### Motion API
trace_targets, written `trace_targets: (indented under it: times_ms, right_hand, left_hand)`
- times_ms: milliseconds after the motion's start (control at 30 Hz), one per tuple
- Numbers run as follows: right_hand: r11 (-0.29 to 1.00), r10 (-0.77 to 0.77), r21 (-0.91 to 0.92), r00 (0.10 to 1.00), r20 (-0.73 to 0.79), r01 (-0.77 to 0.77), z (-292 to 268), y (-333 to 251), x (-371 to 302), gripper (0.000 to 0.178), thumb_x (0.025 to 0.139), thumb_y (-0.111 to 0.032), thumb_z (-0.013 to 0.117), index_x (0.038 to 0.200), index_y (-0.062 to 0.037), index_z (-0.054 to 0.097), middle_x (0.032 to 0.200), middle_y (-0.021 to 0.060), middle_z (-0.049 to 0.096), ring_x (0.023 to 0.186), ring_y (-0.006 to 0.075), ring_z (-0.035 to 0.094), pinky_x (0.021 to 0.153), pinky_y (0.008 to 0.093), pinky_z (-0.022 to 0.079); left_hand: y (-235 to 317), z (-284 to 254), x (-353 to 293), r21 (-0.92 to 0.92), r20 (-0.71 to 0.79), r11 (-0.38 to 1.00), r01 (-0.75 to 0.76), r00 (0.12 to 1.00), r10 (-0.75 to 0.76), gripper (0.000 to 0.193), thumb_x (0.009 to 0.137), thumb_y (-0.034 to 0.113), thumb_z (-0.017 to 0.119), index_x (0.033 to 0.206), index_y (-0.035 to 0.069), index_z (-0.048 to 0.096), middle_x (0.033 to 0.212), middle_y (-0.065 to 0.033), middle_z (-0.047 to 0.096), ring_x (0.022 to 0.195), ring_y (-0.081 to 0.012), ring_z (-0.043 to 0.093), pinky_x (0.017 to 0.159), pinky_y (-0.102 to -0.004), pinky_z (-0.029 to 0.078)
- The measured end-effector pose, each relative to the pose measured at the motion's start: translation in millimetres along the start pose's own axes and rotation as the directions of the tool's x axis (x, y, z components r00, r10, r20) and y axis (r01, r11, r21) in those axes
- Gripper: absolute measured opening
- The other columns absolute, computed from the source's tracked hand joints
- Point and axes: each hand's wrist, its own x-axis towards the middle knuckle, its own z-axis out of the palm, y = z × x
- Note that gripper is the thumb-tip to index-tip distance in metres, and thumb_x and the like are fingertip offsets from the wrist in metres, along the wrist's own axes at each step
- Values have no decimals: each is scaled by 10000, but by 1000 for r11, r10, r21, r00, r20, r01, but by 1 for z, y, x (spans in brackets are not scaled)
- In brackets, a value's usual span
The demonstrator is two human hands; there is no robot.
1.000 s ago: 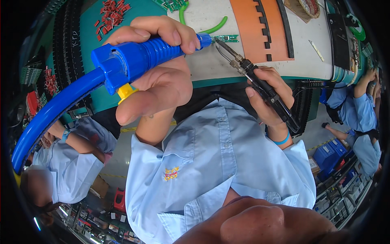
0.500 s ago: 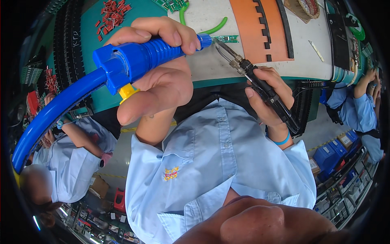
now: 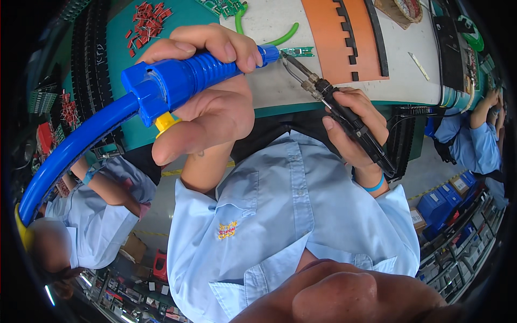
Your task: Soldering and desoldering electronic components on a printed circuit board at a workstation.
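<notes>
My left hand (image 3: 229,102) is wrapped round a blue ribbed hose nozzle (image 3: 210,70) with a yellow tab (image 3: 166,123) near its base. In my right hand (image 3: 363,116) is a black soldering iron (image 3: 350,123), with a thin metal tube running alongside its tip. The iron's tip and the nozzle's mouth meet at the left end of a small narrow green circuit board (image 3: 300,51) on the pale work surface. The nozzle hides that end, so the exact contact cannot be made out.
Red components with wire leads (image 3: 148,27) lie heaped on the green mat, far left. Larger green boards (image 3: 223,6) and a curved green tube (image 3: 285,36) are behind the nozzle. An orange sheet with black strips (image 3: 334,48) lies right. Co-workers sit at both sides.
My left hand and the blue nozzle have shifted very slightly left, and the soldering iron a little with them. The left co-worker's arm has moved.
</notes>
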Motion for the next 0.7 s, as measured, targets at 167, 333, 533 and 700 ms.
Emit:
trace_targets:
  times_ms: [167, 333, 533, 700]
  right_hand:
    - [1000, 0, -4, 1000, -4, 0, 1, 1, 0, 466, 781, 76, 819, 1233, 81, 703, 1024, 193, 748, 939, 303, 718, 863, 372, 562]
    - [1000, -10, -10, 1000, -15, 10, 2, 1, 0, 467, 781, 73, 821, 1234, 80, 705, 1014, 189, 750, 930, 302, 719, 862, 371, 563]
    - [1000, 5, -2, 1000, -8, -5, 1, -1, 1, 470, 782, 72, 821, 1237, 83, 703, 1016, 188, 751, 930, 301, 722, 855, 365, 565]
    - [1000, 10, 1, 1000, -8, -10, 1, 0, 0, 472, 783, 76, 820, 1239, 87, 700, 1018, 191, 751, 933, 302, 725, 851, 365, 568]
  left_hand:
    - [0, -1, 0, -4, 1, 1000, -2, 1000, 2, 1075, 811, 1036, 317, 1272, 83, 504, 963, -152, 585, 716, -268, 572, 607, -424, 502]
    - [0, -1, 2, -7, 4, 1000, -7, 1000, 7, 1075, 815, 1033, 314, 1274, 81, 508, 965, -153, 587, 713, -266, 573, 606, -421, 503]
    - [-5, 0, 2, -6, -15, 1000, -13, 1000, 13, 1080, 810, 1039, 301, 1256, 81, 524, 943, -150, 589, 691, -256, 569, 586, -404, 498]
    - [-10, -5, 2, 0, 38, 1000, -27, 999, 27, 1078, 809, 1041, 291, 1241, 85, 541, 937, -142, 602, 662, -245, 558, 557, -387, 483]
